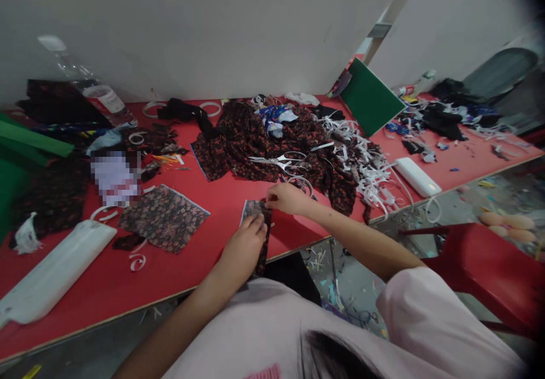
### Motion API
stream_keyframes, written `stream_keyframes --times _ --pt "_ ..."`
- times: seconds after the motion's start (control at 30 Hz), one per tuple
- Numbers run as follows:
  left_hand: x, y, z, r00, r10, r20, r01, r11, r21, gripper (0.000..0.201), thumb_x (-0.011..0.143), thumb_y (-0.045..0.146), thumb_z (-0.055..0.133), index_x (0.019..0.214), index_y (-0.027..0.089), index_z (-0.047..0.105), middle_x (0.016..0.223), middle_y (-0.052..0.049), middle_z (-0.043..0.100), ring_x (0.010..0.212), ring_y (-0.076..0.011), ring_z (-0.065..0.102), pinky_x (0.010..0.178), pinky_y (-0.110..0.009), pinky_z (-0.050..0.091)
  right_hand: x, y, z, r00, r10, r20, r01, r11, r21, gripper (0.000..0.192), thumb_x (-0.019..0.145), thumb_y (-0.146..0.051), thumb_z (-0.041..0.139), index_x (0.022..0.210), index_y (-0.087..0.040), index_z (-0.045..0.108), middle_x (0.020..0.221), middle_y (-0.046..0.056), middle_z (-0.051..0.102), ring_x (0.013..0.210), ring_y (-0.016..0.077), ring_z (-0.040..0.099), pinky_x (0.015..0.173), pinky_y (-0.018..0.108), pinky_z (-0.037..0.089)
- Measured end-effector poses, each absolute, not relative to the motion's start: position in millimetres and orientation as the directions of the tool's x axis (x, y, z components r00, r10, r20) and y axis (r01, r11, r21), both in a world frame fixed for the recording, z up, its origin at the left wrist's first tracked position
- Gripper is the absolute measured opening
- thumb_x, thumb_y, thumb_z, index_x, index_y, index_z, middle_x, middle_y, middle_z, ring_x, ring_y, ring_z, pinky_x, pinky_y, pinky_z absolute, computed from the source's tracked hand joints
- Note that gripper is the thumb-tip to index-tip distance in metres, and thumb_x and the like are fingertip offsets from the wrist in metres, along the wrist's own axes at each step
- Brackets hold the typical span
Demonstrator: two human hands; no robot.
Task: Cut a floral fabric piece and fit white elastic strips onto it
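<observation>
Near the front edge of the table, a small piece of dark floral fabric (254,207) with a pale blue edge lies with one side folded over into a strip. My left hand (243,244) presses on this strip, its fingers close together and curled over the cloth. At the upper right corner of the piece, my right hand (284,198) pinches the folded edge between thumb and fingers. Part of the strip hangs below my left hand toward my lap. Just beyond my hands, metal scissors (279,162) rest on a heap of floral fabric (232,140).
On the red table (183,277), a flat floral piece (165,217) and a long white case (57,271) lie left. White strips (370,180), a green board (372,98) and a white device (417,177) are right. A bottle (106,103) leans back left. A red chair (481,265) stands right.
</observation>
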State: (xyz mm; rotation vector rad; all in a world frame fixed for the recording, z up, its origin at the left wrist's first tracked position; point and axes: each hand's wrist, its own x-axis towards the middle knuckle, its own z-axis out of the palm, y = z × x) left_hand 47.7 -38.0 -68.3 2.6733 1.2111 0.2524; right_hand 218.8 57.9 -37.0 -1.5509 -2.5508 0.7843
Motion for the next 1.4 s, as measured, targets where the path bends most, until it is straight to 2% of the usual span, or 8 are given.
stream_keyframes --times 0.17,0.4,0.57,0.73,0.87,0.93,1.03,1.4 --pt "48.9 -36.0 -63.1 0.663 0.748 0.022 0.723 -0.648 0.240 0.037 0.082 0.005 0.039 0.115 0.006 0.055 0.125 -0.018 0.055 0.123 -0.0242 0.044 0.102 -0.038 0.034 216.9 30.3 -40.2 -0.492 0.865 -0.104 0.814 0.413 -0.409 0.012 0.082 -0.019 0.055 0.083 -0.013 0.065 0.086 0.008 0.064 0.075 0.0143 0.056 0.063 0.023 0.034" --pt "48.2 -36.3 -59.9 0.651 0.759 0.018 0.727 -0.630 0.273 0.038 0.082 0.005 0.037 0.117 0.005 0.054 0.125 -0.018 0.054 0.122 -0.0231 0.044 0.102 -0.038 0.033 219.1 18.8 -56.8 -0.537 0.843 -0.006 0.787 0.499 -0.364 0.016 0.087 -0.020 0.051 0.083 -0.012 0.064 0.082 0.007 0.060 0.073 0.0136 0.055 0.063 0.023 0.036" --pt "48.7 -35.7 -61.7 0.650 0.760 -0.024 0.736 -0.621 0.269 0.038 0.083 0.005 0.039 0.118 0.005 0.054 0.128 -0.017 0.052 0.124 -0.0235 0.042 0.103 -0.037 0.033 222.7 17.8 -62.0 -0.562 0.827 0.005 0.755 0.515 -0.405 0.016 0.088 -0.019 0.049 0.084 -0.011 0.064 0.082 0.007 0.059 0.073 0.0129 0.055 0.065 0.022 0.038" --pt "46.5 -35.8 -62.6 0.640 0.768 -0.003 0.735 -0.611 0.295 0.034 0.085 0.010 0.041 0.115 0.008 0.056 0.127 -0.015 0.053 0.123 -0.0223 0.042 0.102 -0.036 0.034 222.7 3.8 -60.2 -0.569 0.821 -0.032 0.778 0.526 -0.343 0.024 0.092 -0.026 0.044 0.087 -0.012 0.063 0.083 0.007 0.057 0.076 0.0133 0.055 0.067 0.023 0.039" --pt "35.2 -19.8 -51.6 0.623 0.782 0.005 0.735 -0.588 0.337 0.026 0.085 0.012 0.042 0.101 0.014 0.064 0.108 -0.009 0.063 0.102 -0.0195 0.053 0.090 -0.031 0.043 222.8 -3.5 -60.3 -0.559 0.829 -0.019 0.784 0.521 -0.339 0.026 0.089 -0.035 0.049 0.091 -0.014 0.063 0.083 0.006 0.055 0.080 0.0149 0.054 0.070 0.024 0.041" --pt "29.8 -5.5 -44.0 0.530 0.845 0.070 0.804 -0.527 0.276 0.027 0.085 0.014 0.042 0.100 0.015 0.064 0.101 -0.009 0.063 0.095 -0.0208 0.052 0.086 -0.034 0.044 223.2 -3.6 -61.5 -0.551 0.834 -0.003 0.781 0.515 -0.352 0.026 0.086 -0.038 0.052 0.091 -0.015 0.064 0.084 0.006 0.054 0.082 0.0156 0.054 0.072 0.025 0.041" --pt "28.0 16.5 -37.9 0.540 0.826 0.162 0.808 -0.562 0.175 0.028 0.083 0.013 0.045 0.106 0.016 0.062 0.106 -0.010 0.057 0.097 -0.0221 0.047 0.085 -0.036 0.042 224.0 -2.7 -63.3 -0.529 0.848 0.027 0.781 0.499 -0.375 0.028 0.084 -0.040 0.055 0.094 -0.016 0.064 0.086 0.005 0.053 0.082 0.0150 0.054 0.073 0.026 0.042" --pt "30.7 34.8 -49.0 0.689 0.715 0.120 0.723 -0.690 -0.038 0.016 0.084 0.021 0.048 0.079 0.016 0.062 0.080 -0.007 0.058 0.086 -0.0231 0.044 0.071 -0.035 0.038 223.3 -7.8 -58.0 -0.470 0.882 0.040 0.842 0.462 -0.279 0.029 0.083 -0.044 0.055 0.093 -0.019 0.065 0.089 0.005 0.054 0.081 0.0150 0.052 0.065 0.024 0.040"
